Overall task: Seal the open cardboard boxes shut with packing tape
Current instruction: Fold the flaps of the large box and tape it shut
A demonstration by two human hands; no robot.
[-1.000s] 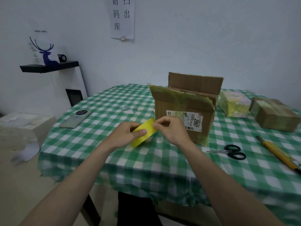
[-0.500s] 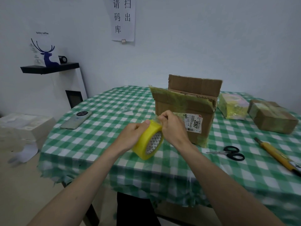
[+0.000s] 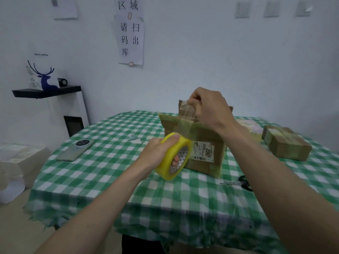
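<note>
**Tape drawn from roll to open box**

The left hand [image 3: 156, 153] grips the yellow tape roll [image 3: 173, 155], thumb on the rim and fingers through the core, just near-left of the open cardboard box [image 3: 200, 143]. The right hand [image 3: 211, 107] pinches the clear tape strip [image 3: 187, 110] above the box's far flap. The box stands centrally on the checked table [image 3: 110, 143]; a sealed box [image 3: 286, 143] lies far right.

A pale white wall [image 3: 201, 61] carries a paper notice with Chinese characters [image 3: 130, 36], a black wall shelf [image 3: 47, 91] at left, and three pale switch plates [image 3: 271, 9] near the upper right corner.
</note>
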